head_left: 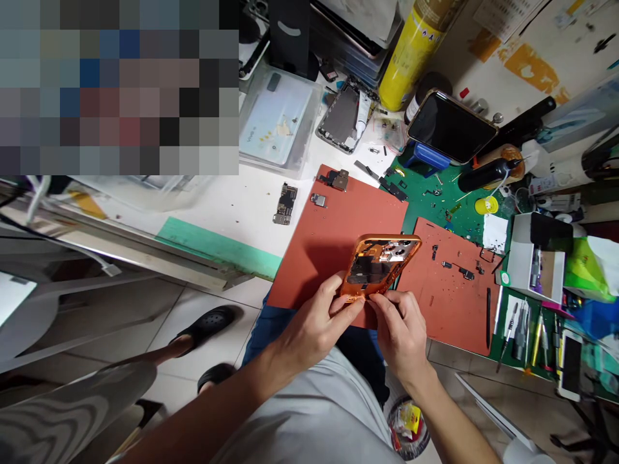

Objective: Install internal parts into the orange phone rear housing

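Note:
An orange phone housing [377, 265], its inner side showing, is tilted up above the near edge of the left red-brown mat [309, 258]. My left hand [319, 322] holds its lower left corner, fingers wrapped round it and thumb along the bottom edge. At the bottom edge's middle and right, my right hand [403, 328] is closed, with thumb and forefinger pinched together. Whatever is between those fingertips is too small to make out. Beyond the housing, a camera module [340, 180] and a small metal part [318, 200] lie on the mat.
A circuit board [285, 203] lies left of the mat. The right red-brown mat [449, 290] bears small parts. Behind are a propped phone [452, 125] and a yellow can [401, 71]. Screwdrivers [521, 332] lie at right. Another person's leg and shoes [213, 322] show at left.

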